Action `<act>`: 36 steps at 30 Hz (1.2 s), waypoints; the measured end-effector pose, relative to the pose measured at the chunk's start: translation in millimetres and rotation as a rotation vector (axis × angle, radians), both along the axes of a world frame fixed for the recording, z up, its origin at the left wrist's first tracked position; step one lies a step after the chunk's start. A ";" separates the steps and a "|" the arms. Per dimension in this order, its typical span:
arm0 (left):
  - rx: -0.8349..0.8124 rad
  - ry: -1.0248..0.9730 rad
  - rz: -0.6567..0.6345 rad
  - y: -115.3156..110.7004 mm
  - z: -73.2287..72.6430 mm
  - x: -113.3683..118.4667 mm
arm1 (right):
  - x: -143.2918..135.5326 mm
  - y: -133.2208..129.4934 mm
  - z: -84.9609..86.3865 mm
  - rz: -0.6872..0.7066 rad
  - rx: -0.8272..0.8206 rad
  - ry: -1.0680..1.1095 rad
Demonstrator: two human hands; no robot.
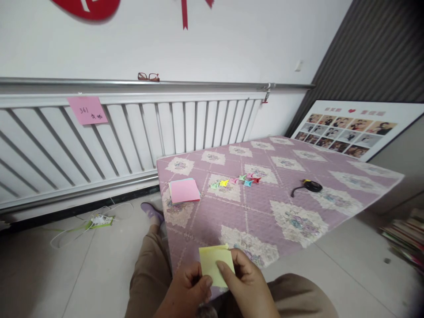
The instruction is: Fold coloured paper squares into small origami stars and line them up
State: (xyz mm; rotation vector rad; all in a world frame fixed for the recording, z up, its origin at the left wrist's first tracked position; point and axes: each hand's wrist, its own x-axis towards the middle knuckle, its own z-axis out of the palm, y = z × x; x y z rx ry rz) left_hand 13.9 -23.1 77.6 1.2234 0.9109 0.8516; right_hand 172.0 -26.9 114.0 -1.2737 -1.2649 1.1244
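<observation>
A pale yellow square of paper [212,260], folded along its upper edge, is held up over the near side of the table. My left hand [190,287] pinches its lower left corner between thumb and fingers. On the right side, my right hand [247,280] grips the sheet, thumb flat on its face and fingers behind. Farther up the table lies a stack of coloured paper squares [184,191] with a pink one on top. To its right sit several small folded paper shapes [236,180] in green, yellow, pink, blue and red.
A patterned purple cloth covers the table [212,221]. A black coiled cord or strap [311,185] lies at the right. Behind stand a white radiator [192,128] with a pink note [88,110], glasses [149,77] on the pipe, and a photo board [351,128]. A power strip [101,221] lies on the floor.
</observation>
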 end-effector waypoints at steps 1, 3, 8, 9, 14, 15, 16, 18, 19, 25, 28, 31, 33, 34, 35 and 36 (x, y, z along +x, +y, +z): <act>-0.007 0.005 0.001 -0.2 -0.6 0.0 | -2.0 0.4 -0.5 -0.042 -0.002 0.044; -0.021 0.019 0.003 -0.4 -1.6 0.1 | -6.5 1.4 -0.5 -0.119 -0.016 0.148; -0.033 0.041 0.006 -0.5 -2.8 1.1 | -11.6 3.5 5.1 -0.136 -0.149 0.314; -0.038 0.047 0.008 -0.5 -3.2 1.5 | -10.6 4.0 5.9 -0.111 -0.184 0.318; -0.075 0.105 0.020 -0.1 -6.4 2.1 | -2.3 8.8 -1.0 -0.037 -0.270 0.298; -0.076 0.129 0.014 0.5 -6.9 1.7 | -1.0 10.3 -4.4 -0.042 -0.269 0.293; -0.072 0.158 0.006 1.4 -7.3 1.2 | 0.0 11.9 -8.0 -0.047 -0.268 0.283; -0.061 0.227 -0.007 3.9 -8.0 0.4 | 1.5 15.5 -15.3 -0.052 -0.269 0.250; -0.059 0.261 -0.009 5.4 -8.3 0.4 | 2.0 17.4 -18.7 -0.051 -0.273 0.233; -0.079 0.323 0.006 12.7 -11.6 6.9 | 5.7 30.1 -35.0 -0.079 -0.304 0.169; -0.096 0.326 0.021 16.5 -16.3 11.6 | 8.2 38.7 -45.2 -0.072 -0.286 0.091; -0.121 0.336 0.015 22.3 -25.7 15.6 | 12.3 51.3 -57.2 -0.033 -0.255 -0.068; -0.167 0.361 -0.004 26.9 -32.7 17.0 | 16.3 61.8 -64.6 -0.013 -0.241 -0.150; -0.190 0.381 -0.024 29.3 -35.6 17.0 | 18.6 67.4 -67.7 -0.006 -0.236 -0.174; -0.200 0.409 -0.045 31.7 -38.1 16.2 | 21.0 72.9 -70.5 -0.001 -0.231 -0.194; -0.186 0.448 -0.061 33.9 -40.0 14.9 | 23.3 78.2 -73.0 0.003 -0.226 -0.216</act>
